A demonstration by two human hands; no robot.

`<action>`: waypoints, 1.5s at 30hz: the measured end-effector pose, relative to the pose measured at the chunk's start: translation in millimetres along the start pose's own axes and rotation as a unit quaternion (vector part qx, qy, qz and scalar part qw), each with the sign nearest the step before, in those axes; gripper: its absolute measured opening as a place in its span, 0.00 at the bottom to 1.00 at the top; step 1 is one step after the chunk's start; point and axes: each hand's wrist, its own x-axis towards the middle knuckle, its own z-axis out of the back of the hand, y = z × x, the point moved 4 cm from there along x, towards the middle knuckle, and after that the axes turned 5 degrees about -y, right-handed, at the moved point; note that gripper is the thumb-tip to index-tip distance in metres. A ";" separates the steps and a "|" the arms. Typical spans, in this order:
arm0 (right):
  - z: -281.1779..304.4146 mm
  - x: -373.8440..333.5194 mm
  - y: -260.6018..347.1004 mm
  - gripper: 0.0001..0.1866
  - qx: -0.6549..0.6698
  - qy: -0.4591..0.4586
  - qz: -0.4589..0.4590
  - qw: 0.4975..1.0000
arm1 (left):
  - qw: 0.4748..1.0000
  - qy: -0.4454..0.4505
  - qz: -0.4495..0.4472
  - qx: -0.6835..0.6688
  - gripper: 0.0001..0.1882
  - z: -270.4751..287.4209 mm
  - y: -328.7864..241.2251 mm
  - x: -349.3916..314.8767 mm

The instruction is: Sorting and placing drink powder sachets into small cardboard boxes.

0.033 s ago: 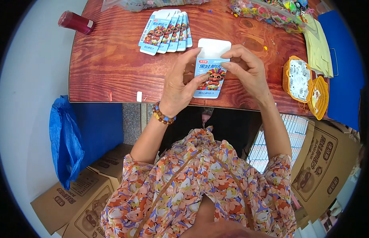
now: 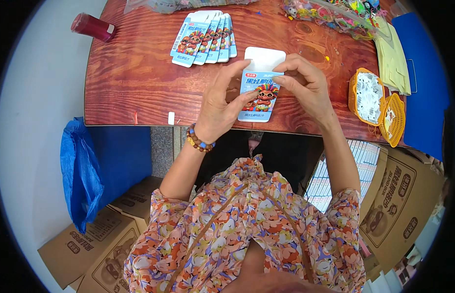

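Wooden table (image 2: pixel 139 83) with a blue-and-white box (image 2: pixel 265 100) held at its near edge, centre.
Left hand (image 2: pixel 217 107) grasps the box's left side, right hand (image 2: pixel 308 93) its far right edge; long axis runs near to far — white flap (image 2: pixel 264 57) pointing far. At right, a yellow basket (image 2: pixel 353 95) holds white pieces (image 2: pixel 369 97); far right, a clear bag (image 2: pixel 330 18) holds colourful trinkets.

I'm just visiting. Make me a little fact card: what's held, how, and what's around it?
Held item: light-blue carton, white at its far end
Left hand: thumb on the carton's front
Right hand: at the carton's right edge
Surface: reddish-brown wooden table
Beyond, leftward: fanned-out matching cartons
Far left: dark red container
Right: yellow basket holding whitish pieces
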 end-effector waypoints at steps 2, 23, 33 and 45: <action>2.0 1.1 1.0 0.07 -0.019 0.024 0.009 0.999 | 0.999 0.028 0.026 -0.036 0.28 2.6 -0.1 3.5; 6.1 11.0 46.5 0.09 -0.083 0.062 -0.095 0.990 | 0.989 0.066 0.065 -0.116 0.30 -15.0 1.9 -3.5; 5.6 6.7 44.6 0.11 -0.141 0.090 -0.090 0.982 | 0.989 0.062 0.107 -0.087 0.34 -16.5 8.5 -3.9; -3.3 -19.9 41.8 0.15 -0.342 0.008 0.116 0.933 | 0.984 0.064 0.108 -0.122 0.32 -24.9 12.1 -7.6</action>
